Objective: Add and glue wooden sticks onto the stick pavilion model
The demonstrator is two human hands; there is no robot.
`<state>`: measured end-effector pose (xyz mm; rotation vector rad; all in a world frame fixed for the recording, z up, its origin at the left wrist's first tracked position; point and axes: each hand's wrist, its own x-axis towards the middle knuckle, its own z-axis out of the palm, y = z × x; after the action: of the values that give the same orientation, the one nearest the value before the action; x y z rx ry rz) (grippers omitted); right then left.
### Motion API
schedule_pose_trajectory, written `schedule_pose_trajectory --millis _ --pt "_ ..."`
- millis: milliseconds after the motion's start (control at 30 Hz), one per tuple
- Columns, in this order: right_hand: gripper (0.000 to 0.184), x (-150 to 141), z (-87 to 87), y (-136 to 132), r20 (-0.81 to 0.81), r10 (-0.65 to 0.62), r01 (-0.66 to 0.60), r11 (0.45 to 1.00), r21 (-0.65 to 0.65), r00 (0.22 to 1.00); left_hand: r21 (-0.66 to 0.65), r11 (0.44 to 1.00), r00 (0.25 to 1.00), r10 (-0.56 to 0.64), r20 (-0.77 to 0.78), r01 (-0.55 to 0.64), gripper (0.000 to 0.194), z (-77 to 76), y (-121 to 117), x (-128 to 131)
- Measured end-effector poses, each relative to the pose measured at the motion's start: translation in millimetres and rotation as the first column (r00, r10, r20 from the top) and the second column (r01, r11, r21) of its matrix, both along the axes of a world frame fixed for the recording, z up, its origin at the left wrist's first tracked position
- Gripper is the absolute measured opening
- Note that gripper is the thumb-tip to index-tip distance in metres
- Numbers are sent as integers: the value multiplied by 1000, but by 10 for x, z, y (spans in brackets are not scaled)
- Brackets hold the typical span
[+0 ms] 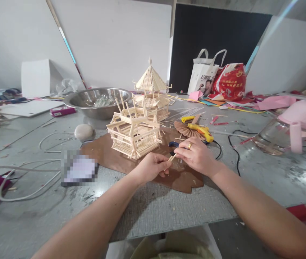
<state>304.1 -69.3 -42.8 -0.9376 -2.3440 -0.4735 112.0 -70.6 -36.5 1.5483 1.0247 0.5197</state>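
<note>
Between my two hands are short thin wooden sticks (172,157), held over a brown sheet (179,181). My left hand (153,167) is closed in a pinch on their lower end. My right hand (194,153), with a ring on one finger, pinches the upper end. Just left of my hands stands an open many-sided frame of wooden sticks (133,135). Behind it rises a stick pavilion (151,82) with a pointed roof. A yellow glue gun (201,131) lies beyond my right hand, near a brown pleated fan (186,129).
A steel bowl (99,102) stands behind the frame, with a white round object (84,132) before it. White cables (31,198) loop at left. A lidded glass jug (274,135) is at right, near a black cord (236,158). Bags (229,82) stand at the back.
</note>
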Motion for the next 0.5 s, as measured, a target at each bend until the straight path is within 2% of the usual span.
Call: schedule_pose_trajectory --millis 500 --pt "19 -20 -13 -18 5 -29 30 999 -16 1000 32 999 1000 16 -6 -16 31 26 -19 31"
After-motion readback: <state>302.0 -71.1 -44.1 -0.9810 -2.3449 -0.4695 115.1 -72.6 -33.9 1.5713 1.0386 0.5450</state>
